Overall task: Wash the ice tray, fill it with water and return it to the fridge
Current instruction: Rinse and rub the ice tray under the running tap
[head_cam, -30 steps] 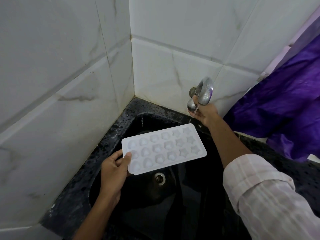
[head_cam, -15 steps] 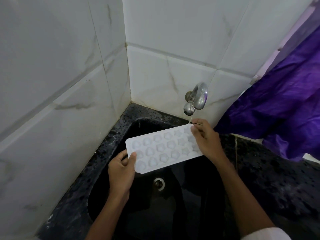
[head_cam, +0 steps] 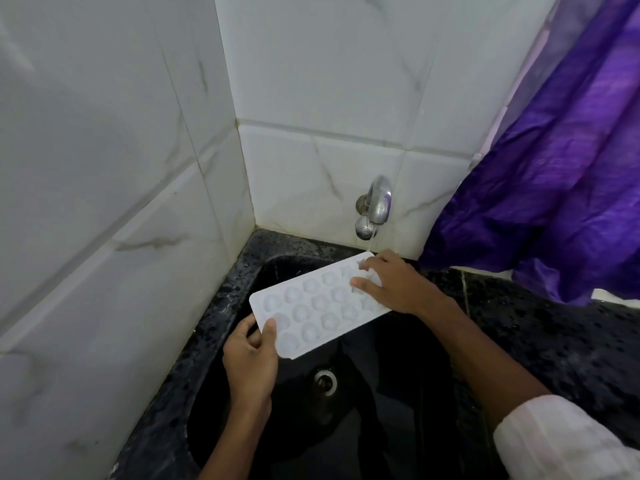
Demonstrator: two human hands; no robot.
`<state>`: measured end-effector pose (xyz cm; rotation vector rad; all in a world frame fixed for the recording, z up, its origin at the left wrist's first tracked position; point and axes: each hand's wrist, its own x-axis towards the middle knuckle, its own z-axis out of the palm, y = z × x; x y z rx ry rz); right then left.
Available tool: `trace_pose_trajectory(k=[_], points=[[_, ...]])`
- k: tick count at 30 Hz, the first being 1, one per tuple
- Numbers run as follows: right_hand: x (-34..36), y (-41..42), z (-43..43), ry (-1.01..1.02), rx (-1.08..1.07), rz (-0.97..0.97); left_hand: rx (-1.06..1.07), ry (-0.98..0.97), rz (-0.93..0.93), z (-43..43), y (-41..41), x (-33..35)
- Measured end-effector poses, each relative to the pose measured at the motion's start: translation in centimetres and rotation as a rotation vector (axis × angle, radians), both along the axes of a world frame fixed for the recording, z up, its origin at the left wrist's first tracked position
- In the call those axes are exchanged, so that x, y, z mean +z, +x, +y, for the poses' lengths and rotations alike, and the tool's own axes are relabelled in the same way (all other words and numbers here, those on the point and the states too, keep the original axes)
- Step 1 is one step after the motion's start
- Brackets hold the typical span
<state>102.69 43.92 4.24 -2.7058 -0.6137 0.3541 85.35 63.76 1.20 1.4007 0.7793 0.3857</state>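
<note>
White ice tray (head_cam: 313,308), cavities up, tilted over black sink (head_cam: 242,268), under the tap (head_cam: 375,206).

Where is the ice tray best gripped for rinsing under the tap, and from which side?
Probably the flat rim at the near short end of the ice tray, from the left, thumb on top, as the left hand grips it. That rim has no cavities, and the far end lies under the tap, where the right hand rests on it.

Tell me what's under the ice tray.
The ice tray is held over the black sink; the drain shows past its near edge. The part directly below, and fingers of the left hand beneath it, are covered.
</note>
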Motion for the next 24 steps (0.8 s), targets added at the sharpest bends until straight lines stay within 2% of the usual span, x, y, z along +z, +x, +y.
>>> trace_pose_trajectory(k=[13,24], points=[[1.6,-0.5,-0.2,-0.048,0.065,-0.044,0.024,0.005,-0.023,-0.7,-0.9,1.2],[2.2,-0.4,-2.2,0.008,0.080,-0.037,-0.021,-0.018,-0.042,-3.1,-1.6,2.0]])
